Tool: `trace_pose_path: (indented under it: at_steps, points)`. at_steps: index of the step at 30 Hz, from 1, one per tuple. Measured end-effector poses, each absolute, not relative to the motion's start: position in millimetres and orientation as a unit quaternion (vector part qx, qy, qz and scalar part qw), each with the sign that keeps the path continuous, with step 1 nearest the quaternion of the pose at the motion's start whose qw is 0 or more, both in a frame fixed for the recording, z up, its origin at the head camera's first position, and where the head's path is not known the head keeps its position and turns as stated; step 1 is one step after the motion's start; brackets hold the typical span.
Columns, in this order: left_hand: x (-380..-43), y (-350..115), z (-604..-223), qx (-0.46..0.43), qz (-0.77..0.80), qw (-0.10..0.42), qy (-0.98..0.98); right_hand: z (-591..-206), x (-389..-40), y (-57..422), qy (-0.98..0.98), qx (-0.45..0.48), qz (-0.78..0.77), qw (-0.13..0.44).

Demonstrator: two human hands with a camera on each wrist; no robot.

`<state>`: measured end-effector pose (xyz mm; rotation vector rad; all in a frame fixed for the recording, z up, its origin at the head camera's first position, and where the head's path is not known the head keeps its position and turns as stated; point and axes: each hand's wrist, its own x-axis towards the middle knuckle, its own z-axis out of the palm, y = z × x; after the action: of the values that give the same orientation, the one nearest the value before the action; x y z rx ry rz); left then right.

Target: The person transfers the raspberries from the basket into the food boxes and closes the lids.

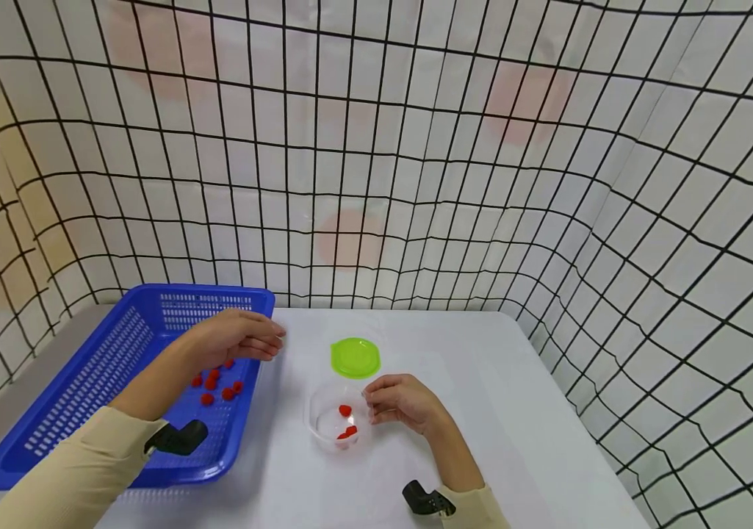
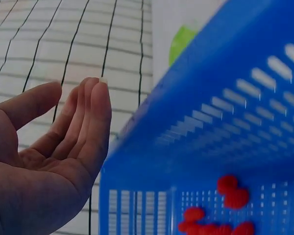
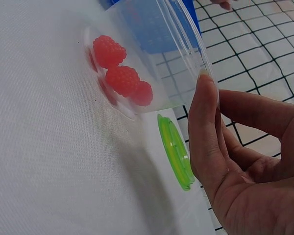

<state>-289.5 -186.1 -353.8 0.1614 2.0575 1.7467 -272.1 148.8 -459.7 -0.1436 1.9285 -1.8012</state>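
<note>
My right hand pinches the rim of a clear round plastic container between thumb and fingers. The container stands upright on the white table, and three red raspberries lie at its bottom. Over the right rim of a blue plastic basket hovers my left hand, its fingers loosely bent and nothing in them. More raspberries, several of them, lie on the basket floor, partly hidden by the left forearm. Just behind the container is a flat green lid.
A black grid net hangs in front of white sheeting along the back and both sides. The white table spreads out to the right of the container. Both wrists wear black camera mounts.
</note>
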Motion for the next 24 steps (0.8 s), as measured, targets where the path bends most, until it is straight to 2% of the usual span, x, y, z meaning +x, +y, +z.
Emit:
trace_pose_path:
  at_steps: [16,24]
  points:
    - [-304.7,-261.9,-376.7,0.017,0.605,0.187,0.774,-462.6,-271.3,151.6,0.702,-0.051,-0.667,0.245]
    - [-303.9,-296.1,-397.1,-0.045,0.587,0.181,0.788,-463.0,-273.2,150.5,0.701,-0.047,-0.667,0.246]
